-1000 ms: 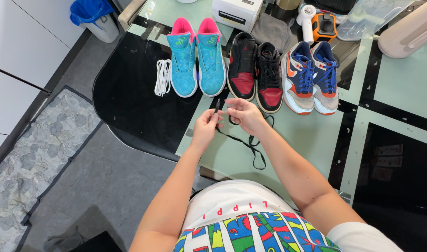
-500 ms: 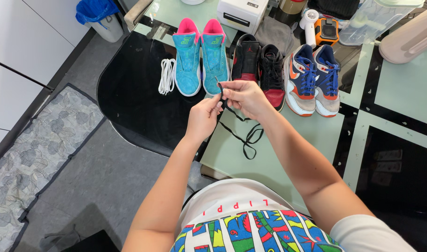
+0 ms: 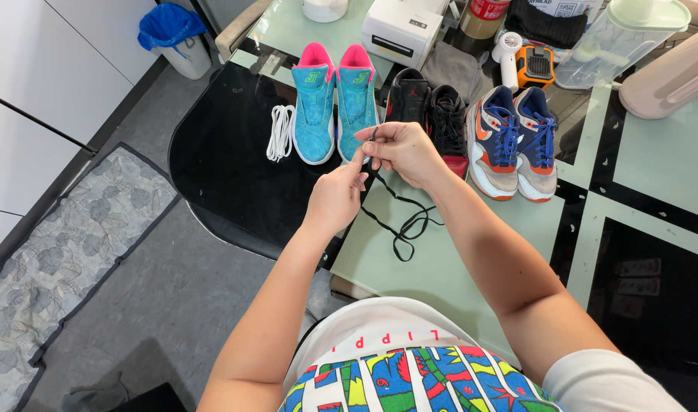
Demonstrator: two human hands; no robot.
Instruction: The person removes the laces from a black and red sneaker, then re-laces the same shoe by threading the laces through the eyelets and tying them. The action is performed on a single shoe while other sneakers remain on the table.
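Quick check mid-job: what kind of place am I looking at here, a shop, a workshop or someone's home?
Most likely a home room, perhaps a kitchen or dining area: a glass-topped table crowded with a lidded pitcher and small white appliance, a patterned floor mat, and a lined bin beside white cabinets.

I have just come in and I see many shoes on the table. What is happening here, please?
A person holds a black shoelace in both hands: the right hand pinches one end, the left hand grips it just below, and the rest trails onto the table. Behind the hands stand three pairs of shoes: turquoise and pink shoes, black and red shoes, and blue and orange shoes. A white shoelace lies bundled beside the turquoise pair.
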